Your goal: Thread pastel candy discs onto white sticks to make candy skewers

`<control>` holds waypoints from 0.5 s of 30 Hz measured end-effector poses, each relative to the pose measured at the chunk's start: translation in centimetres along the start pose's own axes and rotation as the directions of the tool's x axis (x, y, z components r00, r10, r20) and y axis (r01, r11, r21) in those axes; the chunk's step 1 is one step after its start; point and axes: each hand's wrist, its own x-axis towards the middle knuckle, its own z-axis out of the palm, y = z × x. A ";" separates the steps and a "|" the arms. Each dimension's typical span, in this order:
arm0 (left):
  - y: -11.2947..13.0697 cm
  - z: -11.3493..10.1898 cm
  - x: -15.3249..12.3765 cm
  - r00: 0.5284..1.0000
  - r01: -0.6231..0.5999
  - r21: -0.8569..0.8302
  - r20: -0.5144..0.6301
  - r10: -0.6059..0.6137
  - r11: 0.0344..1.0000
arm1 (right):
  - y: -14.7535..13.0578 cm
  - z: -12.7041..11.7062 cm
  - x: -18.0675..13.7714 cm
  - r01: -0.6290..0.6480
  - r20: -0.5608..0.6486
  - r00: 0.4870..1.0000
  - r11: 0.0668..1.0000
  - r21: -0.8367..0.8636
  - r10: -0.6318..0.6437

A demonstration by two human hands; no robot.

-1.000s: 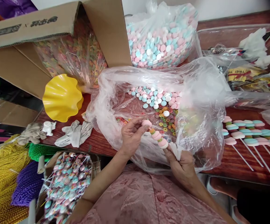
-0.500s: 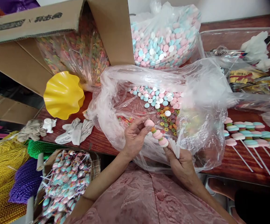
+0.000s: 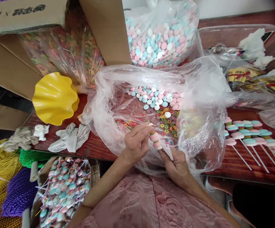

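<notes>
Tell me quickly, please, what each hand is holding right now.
Left hand: pinching the top of the candy skewer.
Right hand: closed on its lower end.

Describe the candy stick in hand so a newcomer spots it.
Find the big clear plastic bag at centre. At its near edge the left hand and right hand hold one candy stick. Unlike the finished sticks lying flat to the right, it is held in the air.

The brown cardboard box flap (image 3: pixel 21 17), up and left of the big clear plastic bag of loose sweets (image 3: pixel 199 82), bears dark printed characters too blurred to read. Right of that bag, a crumpled yellow packet (image 3: pixel 240 74) shows red capitals, roughly "TWIST T", the rest creased away
</notes>
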 end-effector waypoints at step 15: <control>0.3 1.2 -0.2 0.864 0.502 -0.284 0.141 -0.482 0.817 | -0.4 -1.6 1.1 -0.005 -0.068 0.998 0.989 -0.151 -0.005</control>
